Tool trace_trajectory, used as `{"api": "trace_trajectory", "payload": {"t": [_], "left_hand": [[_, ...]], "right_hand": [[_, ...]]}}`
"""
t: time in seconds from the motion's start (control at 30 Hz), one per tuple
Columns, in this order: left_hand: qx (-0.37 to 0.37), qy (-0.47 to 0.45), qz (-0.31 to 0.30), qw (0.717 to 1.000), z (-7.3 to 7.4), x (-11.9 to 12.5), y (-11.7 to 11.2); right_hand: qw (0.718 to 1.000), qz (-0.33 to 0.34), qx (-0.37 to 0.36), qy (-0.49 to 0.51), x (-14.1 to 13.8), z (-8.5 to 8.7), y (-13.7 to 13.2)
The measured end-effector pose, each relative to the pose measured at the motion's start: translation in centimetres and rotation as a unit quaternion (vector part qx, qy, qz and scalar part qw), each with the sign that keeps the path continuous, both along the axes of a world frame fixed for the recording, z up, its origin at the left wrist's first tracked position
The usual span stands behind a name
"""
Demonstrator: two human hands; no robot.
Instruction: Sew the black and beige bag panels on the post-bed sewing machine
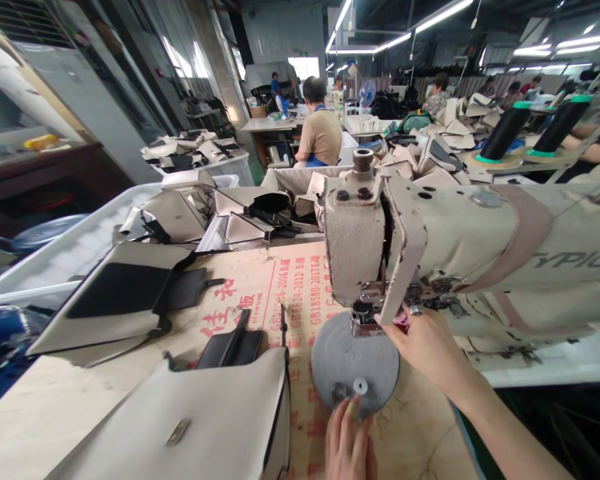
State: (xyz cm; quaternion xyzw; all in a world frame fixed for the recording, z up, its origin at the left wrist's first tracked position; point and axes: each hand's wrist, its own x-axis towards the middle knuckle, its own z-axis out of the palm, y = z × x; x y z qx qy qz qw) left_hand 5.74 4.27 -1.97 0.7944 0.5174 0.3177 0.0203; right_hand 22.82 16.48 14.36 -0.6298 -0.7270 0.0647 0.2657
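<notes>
A cream industrial sewing machine (460, 247) reaches in from the right, its head (360, 240) over a round grey post bed (355, 363). My right hand (420, 340) is up at the needle area under the head, fingers pinched on something small I cannot make out. At the bottom of the view my left hand (347, 443) has its fingertips resting on the near edge of the grey bed, fingers together. A cream bag panel with a metal clasp (190, 427) lies at the lower left, close to my left hand.
The table is a plywood sheet with red print (280, 293). Cream and black bag pieces (125, 293) lie at the left, more fill white bins (80, 240) behind. Two black thread cones (505, 130) stand at the right. Other people sit at stations farther back (323, 130).
</notes>
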Motion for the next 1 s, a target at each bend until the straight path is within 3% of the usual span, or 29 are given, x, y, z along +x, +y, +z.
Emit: {"api": "trace_trajectory", "payload": {"t": [0.23,0.43,0.6,0.77,1.0], "left_hand": [[-0.021,-0.008,-0.01,1.0,-0.5,0.1,-0.1],[-0.022,-0.013,-0.009,1.0,-1.3,0.0,-0.2],[-0.016,-0.015,-0.007,1.0,-1.1,0.1,-0.3],[-0.011,-0.021,-0.003,1.0,-0.9,0.2,-0.3],[-0.006,-0.02,-0.01,1.0,-0.4,0.1,-0.4]], "right_hand": [[0.996,-0.003,0.027,0.088,0.5,-0.9,-0.3],[0.963,-0.022,-0.038,0.266,1.2,-1.1,-0.1],[0.943,-0.029,-0.073,0.324,1.2,-0.9,-0.4],[0.945,-0.031,-0.075,0.316,1.3,-0.6,-0.5],[0.985,-0.029,-0.005,0.171,0.8,0.1,-0.6]]}}
